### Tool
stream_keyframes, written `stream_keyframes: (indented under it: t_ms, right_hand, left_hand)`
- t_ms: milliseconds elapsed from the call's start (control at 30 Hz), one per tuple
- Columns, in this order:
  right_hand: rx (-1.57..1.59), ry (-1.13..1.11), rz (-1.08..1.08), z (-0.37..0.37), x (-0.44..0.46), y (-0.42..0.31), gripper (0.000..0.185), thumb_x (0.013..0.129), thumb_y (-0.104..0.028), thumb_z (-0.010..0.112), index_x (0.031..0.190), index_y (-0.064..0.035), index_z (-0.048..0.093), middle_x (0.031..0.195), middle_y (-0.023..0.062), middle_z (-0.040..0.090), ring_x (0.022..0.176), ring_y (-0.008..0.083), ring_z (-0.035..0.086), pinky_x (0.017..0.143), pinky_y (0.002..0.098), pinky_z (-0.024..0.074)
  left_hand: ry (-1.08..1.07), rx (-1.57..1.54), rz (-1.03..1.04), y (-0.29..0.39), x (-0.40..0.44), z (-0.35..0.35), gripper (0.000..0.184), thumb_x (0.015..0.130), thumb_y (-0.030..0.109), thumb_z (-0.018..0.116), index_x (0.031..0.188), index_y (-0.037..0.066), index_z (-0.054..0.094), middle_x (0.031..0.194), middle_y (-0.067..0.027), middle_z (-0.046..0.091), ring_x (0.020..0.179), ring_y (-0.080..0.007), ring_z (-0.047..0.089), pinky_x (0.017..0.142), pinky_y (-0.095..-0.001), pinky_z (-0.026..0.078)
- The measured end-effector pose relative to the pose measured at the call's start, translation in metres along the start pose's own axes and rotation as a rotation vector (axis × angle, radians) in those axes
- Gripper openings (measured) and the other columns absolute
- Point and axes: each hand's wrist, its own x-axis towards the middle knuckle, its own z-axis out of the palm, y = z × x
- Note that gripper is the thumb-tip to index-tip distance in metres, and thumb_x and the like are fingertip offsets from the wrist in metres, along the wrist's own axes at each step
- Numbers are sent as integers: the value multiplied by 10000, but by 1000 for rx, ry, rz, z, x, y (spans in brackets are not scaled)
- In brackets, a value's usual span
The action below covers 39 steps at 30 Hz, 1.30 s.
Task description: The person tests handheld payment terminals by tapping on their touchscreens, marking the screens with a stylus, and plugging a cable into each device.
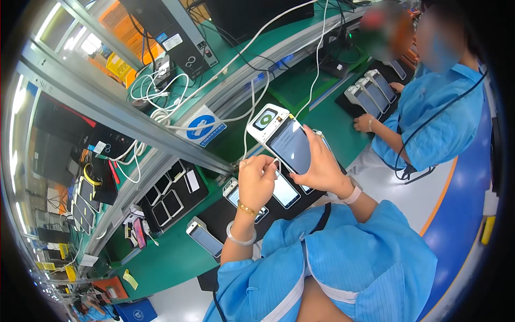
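Observation:
My right hand (327,169) grips a white handheld payment terminal (288,144), tilted with its screen up. At the terminal's top end a green-and-white emblem shows in a dark window. Close to the terminal's lower left side, the fingers of my left hand (256,181) are pinched on a white cable (277,163). Whether the cable's tip is in a port cannot be seen. Below my hands, a terminal with a lit screen (285,192) lies on a black tray (279,214), with another terminal (231,188) partly behind my left wrist. Further left is one more terminal (206,238).
A metal post (129,110) crosses the green bench (166,271) at left. Beyond it sits a black tray of devices (166,201). White cables (167,115) hang near a computer tower (174,40). At right, a co-worker (448,121) handles several terminals (370,94).

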Motion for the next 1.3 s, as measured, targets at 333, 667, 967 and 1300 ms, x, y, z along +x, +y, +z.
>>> stream_keyframes:
  t_ms: [333, 667, 967, 1300]
  right_hand:
    - [-34, 103, -53, -17, 2, 29, 1035, 576, -213, 781, 1373, 82, 190, 1031, 243, 446, 907, 393, 502, 795, 422, 445]
    - [391, 374, 277, -70, 16, 122, 963, 629, -144, 788, 1366, 75, 208, 1249, 233, 438, 1158, 307, 471, 978, 364, 389]
    - [1839, 426, 616, -87, 87, 292, 289, 781, -281, 648, 983, -103, 542, 819, 30, 520, 706, 164, 499, 599, 333, 458]
    - [2573, 356, 462, -91, 180, 359, 321, 749, -324, 621, 977, -102, 579, 881, 80, 548, 724, 229, 465, 609, 343, 425]
  left_hand:
    - [-50, -95, -92, 12, 21, 31, 60, 784, 67, 578, 795, 40, 629, 587, -42, 613, 711, -241, 561, 754, -367, 379]
    - [3, 91, 180, 5, 49, 88, 130, 757, 61, 654, 884, 63, 625, 799, -71, 632, 809, -249, 573, 855, -379, 359]
    - [134, 438, 447, 20, 104, 115, 131, 740, 16, 625, 860, 68, 617, 816, -73, 609, 858, -248, 563, 898, -429, 323]
    - [37, 457, 429, 34, 138, 168, 180, 772, 46, 626, 943, 103, 628, 849, -41, 639, 965, -221, 578, 988, -491, 232]
